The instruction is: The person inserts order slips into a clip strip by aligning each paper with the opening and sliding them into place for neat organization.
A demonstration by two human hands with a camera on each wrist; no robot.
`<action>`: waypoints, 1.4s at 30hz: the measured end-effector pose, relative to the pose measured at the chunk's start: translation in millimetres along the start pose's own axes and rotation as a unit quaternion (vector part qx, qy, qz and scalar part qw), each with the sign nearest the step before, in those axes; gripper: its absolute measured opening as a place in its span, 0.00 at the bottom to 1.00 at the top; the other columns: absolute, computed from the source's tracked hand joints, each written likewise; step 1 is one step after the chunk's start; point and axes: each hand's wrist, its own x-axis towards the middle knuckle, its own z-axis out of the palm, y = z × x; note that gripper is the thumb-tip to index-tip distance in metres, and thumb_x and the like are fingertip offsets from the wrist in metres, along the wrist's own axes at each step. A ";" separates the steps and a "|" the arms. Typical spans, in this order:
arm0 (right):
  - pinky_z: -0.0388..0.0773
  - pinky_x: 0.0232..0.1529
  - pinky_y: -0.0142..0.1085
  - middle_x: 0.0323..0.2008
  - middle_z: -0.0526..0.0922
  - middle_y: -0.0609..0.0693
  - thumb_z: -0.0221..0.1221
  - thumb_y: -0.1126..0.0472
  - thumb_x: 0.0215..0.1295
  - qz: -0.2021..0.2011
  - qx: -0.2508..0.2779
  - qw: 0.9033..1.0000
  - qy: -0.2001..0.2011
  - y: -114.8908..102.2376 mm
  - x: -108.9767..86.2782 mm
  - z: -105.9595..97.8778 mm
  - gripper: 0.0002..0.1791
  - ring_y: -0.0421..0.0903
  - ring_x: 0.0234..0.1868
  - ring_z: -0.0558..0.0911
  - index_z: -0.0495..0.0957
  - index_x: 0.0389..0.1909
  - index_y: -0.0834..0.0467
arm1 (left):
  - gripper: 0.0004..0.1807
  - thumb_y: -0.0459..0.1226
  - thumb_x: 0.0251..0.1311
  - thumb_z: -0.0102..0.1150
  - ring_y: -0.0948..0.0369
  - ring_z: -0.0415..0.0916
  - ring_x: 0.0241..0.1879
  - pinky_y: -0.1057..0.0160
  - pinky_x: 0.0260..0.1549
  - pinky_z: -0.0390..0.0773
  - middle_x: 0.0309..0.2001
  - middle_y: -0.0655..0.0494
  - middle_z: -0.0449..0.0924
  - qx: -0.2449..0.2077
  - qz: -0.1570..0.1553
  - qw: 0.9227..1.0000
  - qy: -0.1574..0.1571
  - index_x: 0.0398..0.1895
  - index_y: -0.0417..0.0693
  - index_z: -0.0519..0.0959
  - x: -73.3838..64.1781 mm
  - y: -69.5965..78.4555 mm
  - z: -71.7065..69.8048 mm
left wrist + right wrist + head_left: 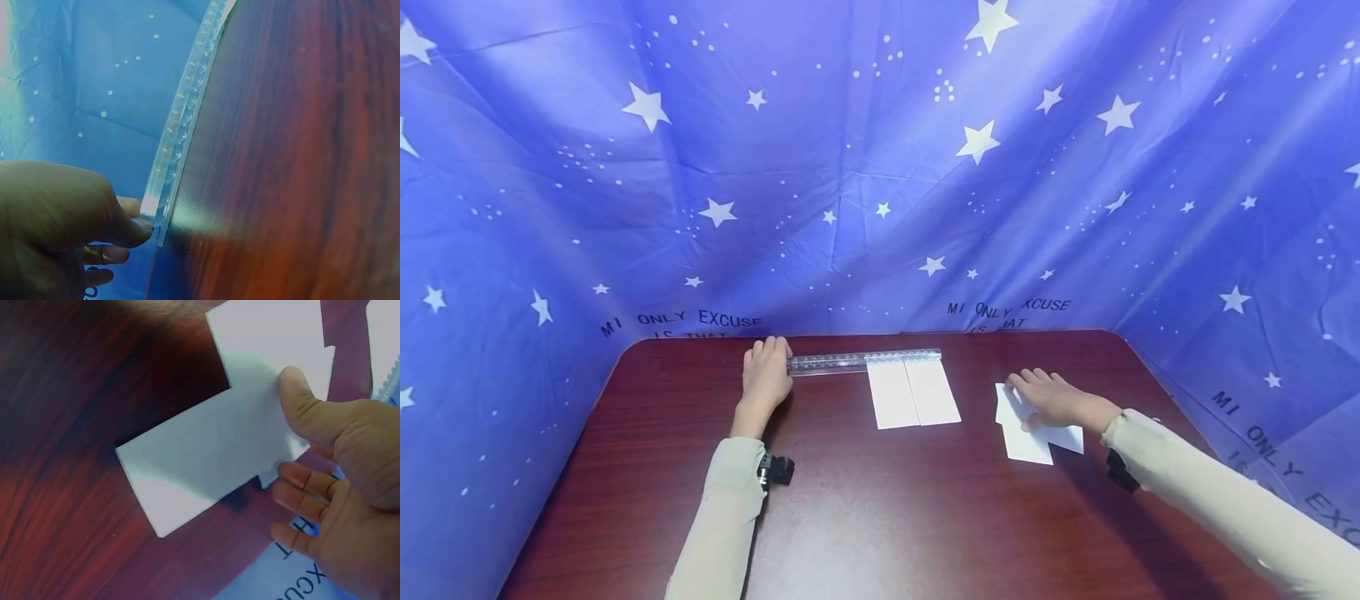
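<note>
In the head view my left hand [767, 377] is at the far edge of the table, gripping the left end of a clear plastic ruler [827, 363]. The thumb lies on that end in the left wrist view, above the ruler [178, 131]. The ruler's right part runs along the top edges of two white paper cards [914, 393], which lie side by side. Farther right, my right hand [1054, 400] holds overlapping white cards [1028, 444]. Its thumb presses on the cards [194, 456] in the right wrist view; the index fingertip is hidden at their edge.
A dark red wooden table [850, 517] carries everything. Blue cloth with white stars [880, 167] hangs behind it and along both sides, close to its far edge. Black wrist cameras [781, 470] are strapped at both sleeves.
</note>
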 end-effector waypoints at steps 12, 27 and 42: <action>0.72 0.50 0.60 0.44 0.79 0.55 0.76 0.60 0.49 0.024 0.007 0.999 -0.030 1.8 -1.8 -2.0 0.32 0.59 0.49 0.76 0.69 0.52 0.58 | 0.18 0.22 0.49 0.63 0.43 0.68 0.54 0.44 0.61 0.64 0.47 0.42 0.75 0.001 -0.003 1.000 0.001 0.45 0.38 0.73 0.6 0.5 1.6; 0.65 0.40 0.44 0.37 0.75 0.51 0.78 0.65 0.41 0.034 0.037 0.998 -0.023 6.3 -2.3 1.2 0.33 0.50 0.39 0.72 0.67 0.45 0.55 | 0.19 0.23 0.49 0.64 0.44 0.68 0.53 0.45 0.60 0.65 0.47 0.43 0.75 0.008 -0.005 1.000 0.000 0.45 0.39 0.73 1.0 -0.4 2.0; 0.78 0.33 0.41 0.41 0.77 0.58 0.76 0.72 0.40 0.002 0.072 0.997 0.009 9.1 -0.4 3.4 0.32 0.48 0.33 0.78 0.68 0.46 0.60 | 0.18 0.23 0.49 0.64 0.44 0.68 0.54 0.45 0.60 0.65 0.47 0.43 0.75 0.007 -0.007 1.000 -0.002 0.45 0.39 0.73 0.4 1.0 1.0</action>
